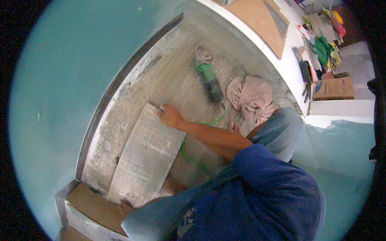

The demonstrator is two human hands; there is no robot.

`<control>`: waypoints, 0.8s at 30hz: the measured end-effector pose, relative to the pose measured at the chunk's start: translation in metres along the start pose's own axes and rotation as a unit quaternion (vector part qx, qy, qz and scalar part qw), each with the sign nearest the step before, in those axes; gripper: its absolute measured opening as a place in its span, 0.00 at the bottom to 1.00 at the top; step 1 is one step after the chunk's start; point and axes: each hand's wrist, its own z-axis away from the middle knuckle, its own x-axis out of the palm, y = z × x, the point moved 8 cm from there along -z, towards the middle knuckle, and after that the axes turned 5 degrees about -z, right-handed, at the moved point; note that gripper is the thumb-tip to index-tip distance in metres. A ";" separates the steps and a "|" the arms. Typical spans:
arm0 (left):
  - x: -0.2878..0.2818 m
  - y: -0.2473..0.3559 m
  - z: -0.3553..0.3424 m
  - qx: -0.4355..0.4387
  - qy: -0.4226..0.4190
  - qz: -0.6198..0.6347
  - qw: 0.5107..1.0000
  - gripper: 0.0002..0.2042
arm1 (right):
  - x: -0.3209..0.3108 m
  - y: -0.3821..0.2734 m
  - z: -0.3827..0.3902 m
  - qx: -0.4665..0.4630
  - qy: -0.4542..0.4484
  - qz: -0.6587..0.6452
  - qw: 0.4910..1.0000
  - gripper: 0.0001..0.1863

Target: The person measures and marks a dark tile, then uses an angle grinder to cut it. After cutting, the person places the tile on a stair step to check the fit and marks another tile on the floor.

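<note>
A long grey tile (146,154), streaked and dusty, lies slantwise in front of me on the dusty floor. My right hand (171,116) is closed on its far end, fingers bent over the edge. At the near end, my left hand (126,207) grips the tile's corner; my trouser leg hides much of that hand. Beyond the tile rests a green and black angle grinder (208,78), apart from both hands. Its green cord (217,119) runs back toward the tile and shows again beside the tile's right edge.
A crumpled pink cloth (251,96) lies right of the grinder, near my bent knee (281,130). A dark-edged step (94,203) is at the lower left, and a teal wall (80,68) rises beyond the floor. On the white ledge are a brown board (257,20), tools and a cardboard box (333,88).
</note>
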 end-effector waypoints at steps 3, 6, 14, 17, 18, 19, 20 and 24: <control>-0.020 0.060 0.048 0.072 -0.089 0.110 0.987 0.34 | -0.042 -0.024 0.013 -0.015 0.042 -0.070 0.997 0.28; -0.074 0.123 0.103 0.076 -0.034 0.211 0.974 0.34 | -0.102 -0.060 0.011 -0.035 0.068 -0.156 0.985 0.25; -0.211 0.306 0.250 0.309 -0.045 0.245 0.918 0.32 | -0.309 -0.117 0.022 -0.075 0.126 -0.311 0.939 0.25; -0.250 0.348 0.322 0.361 -0.070 0.273 0.889 0.27 | -0.382 -0.117 0.021 -0.078 0.135 -0.371 0.916 0.23; -0.251 0.358 0.342 0.357 -0.093 0.314 0.875 0.27 | -0.405 -0.116 0.022 -0.086 0.142 -0.368 0.915 0.22; -0.254 0.369 0.365 0.361 -0.118 0.353 0.855 0.26 | -0.429 -0.113 0.027 -0.094 0.152 -0.370 0.912 0.22; -0.256 0.390 0.389 0.389 -0.171 0.393 0.816 0.25 | -0.453 -0.109 0.029 -0.102 0.163 -0.374 0.907 0.21; -0.275 0.431 0.456 0.357 -0.162 0.372 0.842 0.23 | -0.524 -0.093 0.043 -0.067 0.206 -0.394 0.893 0.22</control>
